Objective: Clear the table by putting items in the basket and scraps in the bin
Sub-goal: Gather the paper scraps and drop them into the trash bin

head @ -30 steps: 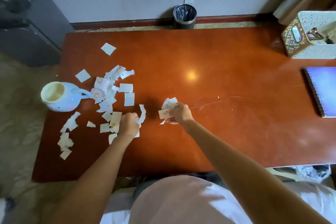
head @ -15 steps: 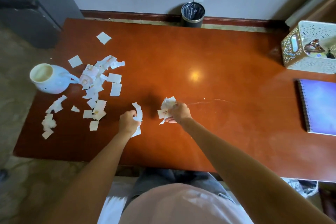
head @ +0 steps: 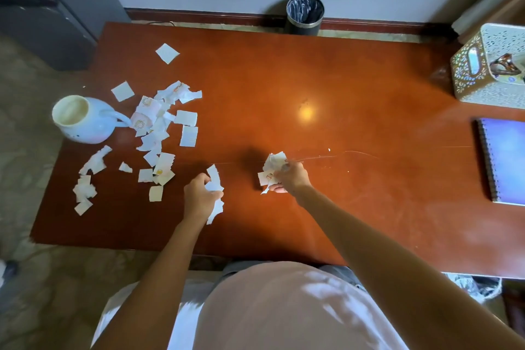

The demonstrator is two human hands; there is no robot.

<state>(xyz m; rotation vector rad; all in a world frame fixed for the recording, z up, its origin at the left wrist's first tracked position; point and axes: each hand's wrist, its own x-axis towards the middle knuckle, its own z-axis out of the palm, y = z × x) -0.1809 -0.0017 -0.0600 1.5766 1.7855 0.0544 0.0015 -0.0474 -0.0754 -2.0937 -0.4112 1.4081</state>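
Head view, looking down on a red-brown wooden table (head: 341, 88). A white perforated basket (head: 468, 85) stood at the table's far right corner; small items lay in it, too unclear to name. Just nearer, along the right edge, lay a blue spiral-bound notebook (head: 507, 159). A dark round bin (head: 303, 26) with a liner stood on the floor beyond the far edge, against the wall. A pale jug (head: 85, 128) sat at the left edge, spout toward the centre. Loose scraps (head: 159, 128) of white paper were spread over the left part of the table, from beside the jug toward the near edge. The left hand (head: 199, 197) was just right of this scatter, its fingers curled round torn paper strips (head: 215, 179) that stuck out above and below the fist. The right hand (head: 292, 177), near the table's middle and apart from the left, gripped a crumpled bunch of scraps (head: 273, 164) in closed fingers.
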